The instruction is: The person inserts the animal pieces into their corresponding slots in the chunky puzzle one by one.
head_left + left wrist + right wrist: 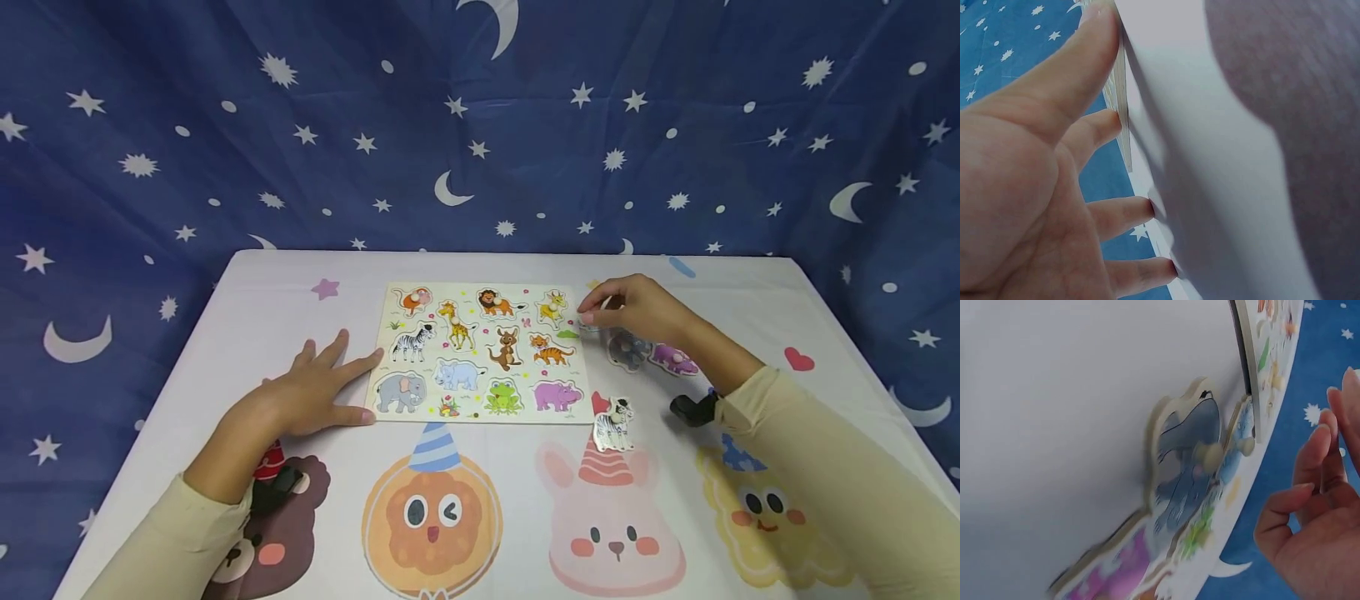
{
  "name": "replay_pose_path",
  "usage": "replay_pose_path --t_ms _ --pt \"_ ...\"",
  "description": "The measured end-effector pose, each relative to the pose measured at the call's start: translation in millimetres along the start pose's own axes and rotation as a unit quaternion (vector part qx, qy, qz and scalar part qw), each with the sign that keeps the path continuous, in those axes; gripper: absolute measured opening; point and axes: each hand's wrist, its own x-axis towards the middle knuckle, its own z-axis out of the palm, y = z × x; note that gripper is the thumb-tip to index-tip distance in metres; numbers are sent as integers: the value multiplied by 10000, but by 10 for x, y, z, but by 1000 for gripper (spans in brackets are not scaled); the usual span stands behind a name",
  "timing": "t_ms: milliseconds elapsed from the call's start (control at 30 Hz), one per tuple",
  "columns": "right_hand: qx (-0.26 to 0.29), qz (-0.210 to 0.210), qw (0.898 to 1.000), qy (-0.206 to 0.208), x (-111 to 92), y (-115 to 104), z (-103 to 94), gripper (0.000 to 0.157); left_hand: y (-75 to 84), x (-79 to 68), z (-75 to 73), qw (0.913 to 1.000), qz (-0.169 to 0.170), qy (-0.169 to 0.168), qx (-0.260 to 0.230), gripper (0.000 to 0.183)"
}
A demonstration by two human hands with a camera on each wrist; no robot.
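Note:
A wooden animal puzzle board (483,329) lies on the table, with knobbed pieces such as the lion (497,305) and giraffe (454,323) in it. My left hand (315,392) spreads its fingers at the board's left edge; thumb and index fingertip touch that edge. Beside the upper right corner, my right hand (637,308) hovers with bent fingers, near the goat piece (552,307); nothing shows in its grasp. Under it lie a grey elephant piece (1188,462), a blue piece (1238,447) and a purple hippo piece (673,360). A zebra piece (615,425) lies by the lower right corner.
The white tablecloth (300,308) has printed cartoon faces along its front. A dark blue curtain (480,125) with stars and moons hangs behind the table. Dark wrist straps (693,408) sit at both cuffs.

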Motion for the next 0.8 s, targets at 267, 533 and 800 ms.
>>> replay_pose_path --t_ms 267,533,800 --pt "-85 -575 9981 -214 -502 103 -2 23 16 -7 1 10000 -33 -71 -4 96" --pt "-11 -740 9963 -443 -741 293 92 18 7 -26 1 10000 -39 25 76 96" --pt "105 -896 9935 -700 -895 388 191 20 25 -4 -2 10000 1 58 70 94"
